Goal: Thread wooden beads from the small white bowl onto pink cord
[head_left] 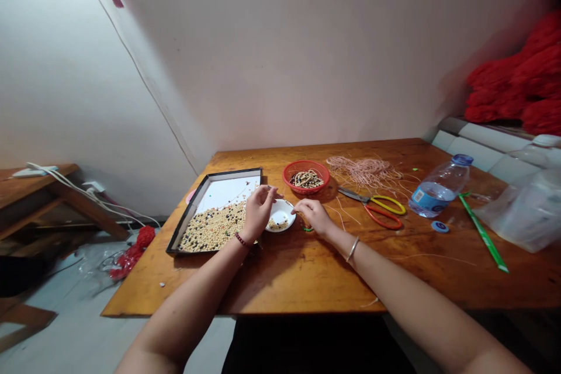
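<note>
My left hand (258,213), with a dark beaded bracelet, is over the right edge of a black-rimmed tray (228,186) of cream, dark and reddish beads (214,223). Its thumb and fingers are pinched together; what they hold is too small to make out. Between my hands stands a small white bowl (280,210) with a few beads. My right hand (314,216), with a silver bangle, is closed at the fingertips beside the bowl's right rim. A short string of green beads (307,229) shows just under it; whether the fingers grip its thread cannot be seen.
Behind the bowl stands a red basket (305,176) of strung beads, near a pile of pink cord (363,170). To the right are scissors (377,207), a water bottle (440,187), its blue cap (440,227), a green strip (484,234) and a plastic bag (526,216).
</note>
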### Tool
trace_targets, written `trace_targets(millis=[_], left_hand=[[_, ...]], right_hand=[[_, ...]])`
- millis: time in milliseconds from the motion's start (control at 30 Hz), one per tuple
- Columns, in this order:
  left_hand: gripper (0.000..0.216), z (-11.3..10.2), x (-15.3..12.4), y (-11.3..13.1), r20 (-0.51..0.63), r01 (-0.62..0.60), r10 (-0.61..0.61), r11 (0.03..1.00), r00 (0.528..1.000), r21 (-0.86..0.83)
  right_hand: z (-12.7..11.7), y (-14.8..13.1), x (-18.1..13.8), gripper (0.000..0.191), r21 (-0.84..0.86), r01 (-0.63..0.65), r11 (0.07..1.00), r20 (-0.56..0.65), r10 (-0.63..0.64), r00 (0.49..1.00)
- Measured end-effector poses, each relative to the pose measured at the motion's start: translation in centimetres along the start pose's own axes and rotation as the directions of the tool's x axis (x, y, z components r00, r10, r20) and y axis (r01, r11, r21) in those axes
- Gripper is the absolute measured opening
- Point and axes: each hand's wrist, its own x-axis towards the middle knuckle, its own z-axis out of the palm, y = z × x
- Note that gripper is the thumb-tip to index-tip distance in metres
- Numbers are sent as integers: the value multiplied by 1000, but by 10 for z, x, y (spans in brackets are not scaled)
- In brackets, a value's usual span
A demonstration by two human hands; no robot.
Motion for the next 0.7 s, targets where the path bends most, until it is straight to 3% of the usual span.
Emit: trace_targets(millis=[167, 367, 533, 700], left_hand=[[30, 0, -3, -1, 64, -10, 9, 1000, 998, 19], [29, 0, -3, -1, 65, -24, 21, 998, 998, 52], [28, -1, -3, -1, 73, -22, 18, 998, 997, 56], [27, 0, -6, 0, 87, -50, 44, 996, 995, 71]], right_hand=[[2, -4, -1, 24, 71, 10, 997, 13, -11, 1000], [2, -4, -3, 13, 42, -38, 998, -15, 39, 999], [0, -5, -2, 19, 31, 4, 1000, -14, -3, 1000], [-1, -7, -2, 11, -25, 52, 998, -10, -52, 999]])
